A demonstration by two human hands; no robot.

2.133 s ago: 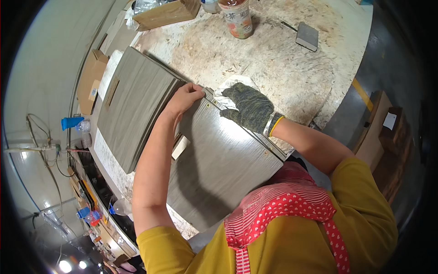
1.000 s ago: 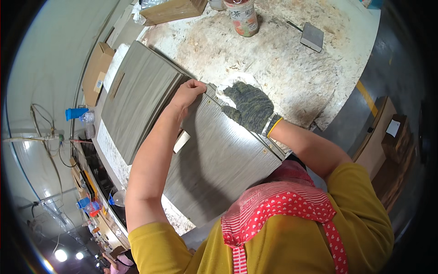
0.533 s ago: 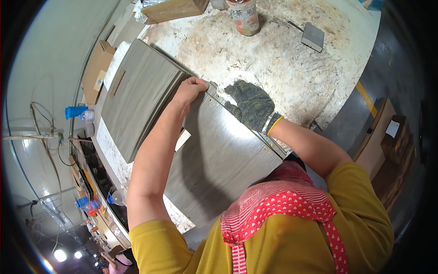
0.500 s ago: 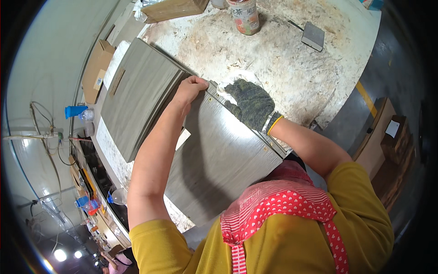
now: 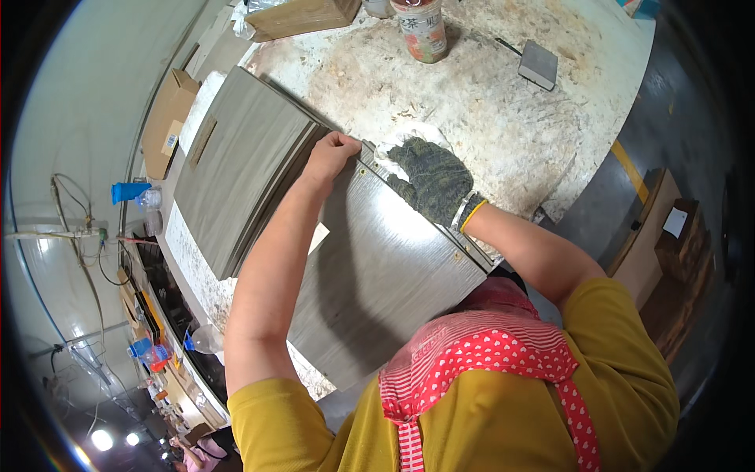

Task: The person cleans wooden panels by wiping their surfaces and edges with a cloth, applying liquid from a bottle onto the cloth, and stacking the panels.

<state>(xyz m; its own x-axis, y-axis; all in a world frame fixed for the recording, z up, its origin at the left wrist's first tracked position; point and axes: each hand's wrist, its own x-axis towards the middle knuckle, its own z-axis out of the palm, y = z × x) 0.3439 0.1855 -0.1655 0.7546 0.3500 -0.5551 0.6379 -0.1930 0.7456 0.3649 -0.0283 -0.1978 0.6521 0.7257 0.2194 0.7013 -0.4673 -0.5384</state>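
A grey wood-grain panel (image 5: 385, 291) with small holes along its edge lies in front of me, over other panels. Bare, my left hand (image 5: 332, 156) pinches the far corner of this panel between closed fingers. In a dark knitted glove with a yellow cuff, my right hand (image 5: 434, 179) is closed on a white cloth (image 5: 429, 132) beside the panel's far right edge. My gloved fingers partly cover the cloth, so I cannot tell how firmly it presses on the edge. Left of my left forearm is a stack of similar grey panels (image 5: 244, 141).
The worktable (image 5: 503, 118) has a stained white top. On it stand a drink bottle (image 5: 421, 31), a small grey block (image 5: 539, 64) and a wrapped carton (image 5: 303, 17). Cardboard (image 5: 169, 118) leans beyond the stack. Dark brown boxes (image 5: 680, 244) are on the right.
My left forearm has shifted slightly to the right, while its fingers stay at the panel's corner. My right hand and the cloth look almost the same.
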